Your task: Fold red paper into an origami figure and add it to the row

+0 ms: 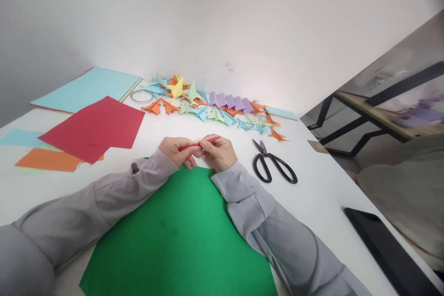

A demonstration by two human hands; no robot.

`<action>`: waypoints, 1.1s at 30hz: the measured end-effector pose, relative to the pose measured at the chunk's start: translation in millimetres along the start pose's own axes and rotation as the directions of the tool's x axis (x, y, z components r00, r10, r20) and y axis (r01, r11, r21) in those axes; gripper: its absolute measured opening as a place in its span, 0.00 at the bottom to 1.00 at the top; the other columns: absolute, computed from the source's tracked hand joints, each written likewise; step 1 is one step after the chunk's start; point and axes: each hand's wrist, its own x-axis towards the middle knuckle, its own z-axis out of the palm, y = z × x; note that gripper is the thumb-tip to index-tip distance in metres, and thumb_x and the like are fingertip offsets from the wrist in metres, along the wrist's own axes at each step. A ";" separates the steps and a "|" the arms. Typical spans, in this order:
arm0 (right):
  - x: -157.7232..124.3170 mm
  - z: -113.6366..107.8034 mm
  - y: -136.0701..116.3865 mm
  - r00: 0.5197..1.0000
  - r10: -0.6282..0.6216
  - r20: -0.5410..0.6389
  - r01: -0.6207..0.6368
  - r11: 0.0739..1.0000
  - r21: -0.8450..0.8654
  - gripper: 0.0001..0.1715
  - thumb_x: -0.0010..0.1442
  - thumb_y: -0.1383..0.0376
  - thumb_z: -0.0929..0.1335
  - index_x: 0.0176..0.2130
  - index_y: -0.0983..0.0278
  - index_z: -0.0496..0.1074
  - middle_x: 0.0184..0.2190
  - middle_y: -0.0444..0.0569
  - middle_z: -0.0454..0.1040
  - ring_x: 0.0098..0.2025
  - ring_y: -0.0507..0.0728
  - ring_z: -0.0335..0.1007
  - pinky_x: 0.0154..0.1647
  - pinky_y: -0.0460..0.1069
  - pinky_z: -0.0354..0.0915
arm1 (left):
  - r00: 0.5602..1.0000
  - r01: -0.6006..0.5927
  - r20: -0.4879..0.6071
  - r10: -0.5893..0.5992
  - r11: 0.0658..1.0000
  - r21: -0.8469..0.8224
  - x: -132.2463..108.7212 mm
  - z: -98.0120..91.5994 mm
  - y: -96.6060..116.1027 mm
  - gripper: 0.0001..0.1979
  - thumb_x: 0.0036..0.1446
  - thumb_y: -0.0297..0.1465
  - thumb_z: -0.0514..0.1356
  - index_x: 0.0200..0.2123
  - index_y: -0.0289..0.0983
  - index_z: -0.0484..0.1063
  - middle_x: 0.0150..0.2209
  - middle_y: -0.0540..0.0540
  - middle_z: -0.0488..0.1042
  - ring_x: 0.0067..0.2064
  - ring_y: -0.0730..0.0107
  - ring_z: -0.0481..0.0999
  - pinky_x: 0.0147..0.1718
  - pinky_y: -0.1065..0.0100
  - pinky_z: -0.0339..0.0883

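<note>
My left hand (177, 150) and my right hand (218, 151) meet just above a green paper sheet (180, 240) on the white table (312, 194). Both are closed, pinching a narrow folded strip of red paper (197, 144) held between them. Grey sleeves cover both forearms, which rest across the green sheet.
Black scissors (274, 166) lie right of my hands. A red sheet (95, 127), orange sheet (48, 159) and light blue sheets (86, 88) lie to the left. Several folded paper figures (211, 106) and a tape ring (141, 95) sit by the wall. A black tablet (388, 249) lies at the near right.
</note>
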 end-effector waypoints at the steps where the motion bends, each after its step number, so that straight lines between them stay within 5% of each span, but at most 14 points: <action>1: 0.0 -0.1 0.2 1.000 0.000 0.000 0.000 1.000 0.002 0.12 0.40 0.59 0.74 0.21 0.64 0.72 0.15 0.40 0.70 0.16 0.46 0.62 0.15 0.43 0.59 | 1.000 0.005 0.004 -0.005 1.000 -0.004 0.3 -0.2 -0.3 0.11 0.43 0.36 0.62 0.26 0.32 0.72 0.22 0.49 0.73 0.18 0.74 0.73 0.14 0.74 0.68; 10: 0.6 -0.8 0.6 1.000 -0.010 0.006 0.010 0.999 0.031 0.11 0.40 0.60 0.74 0.21 0.64 0.72 0.16 0.40 0.70 0.17 0.47 0.63 0.15 0.43 0.59 | 1.000 0.017 0.018 -0.016 0.999 -0.031 0.8 -0.8 -0.6 0.12 0.44 0.37 0.62 0.27 0.32 0.72 0.23 0.49 0.74 0.19 0.74 0.74 0.16 0.74 0.69; 16: 1.6 0.0 -4.3 0.996 0.067 -0.067 -0.059 0.991 0.116 0.15 0.37 0.58 0.75 0.21 0.64 0.70 0.14 0.41 0.70 0.16 0.48 0.63 0.14 0.43 0.58 | 0.999 0.023 -0.025 -0.023 1.000 0.007 1.3 -0.6 0.1 0.13 0.40 0.31 0.65 0.31 0.30 0.73 0.15 0.51 0.70 0.19 0.71 0.74 0.18 0.73 0.70; 21: 1.6 0.5 -5.5 0.994 0.078 -0.070 -0.068 0.989 0.129 0.15 0.36 0.58 0.75 0.20 0.64 0.70 0.14 0.41 0.69 0.17 0.48 0.63 0.14 0.43 0.58 | 0.998 0.062 -0.030 -0.063 0.997 -0.049 1.6 -1.8 -0.1 0.14 0.41 0.36 0.64 0.30 0.31 0.72 0.25 0.46 0.76 0.19 0.71 0.75 0.17 0.73 0.70; 33: 1.4 1.0 -6.3 0.994 0.076 -0.079 -0.063 0.986 0.153 0.14 0.35 0.59 0.76 0.20 0.64 0.70 0.14 0.41 0.69 0.17 0.48 0.63 0.13 0.42 0.58 | 0.998 0.061 0.002 -0.061 0.998 -0.035 0.5 -2.7 2.0 0.18 0.44 0.43 0.62 0.30 0.32 0.72 0.26 0.46 0.76 0.20 0.72 0.75 0.17 0.73 0.70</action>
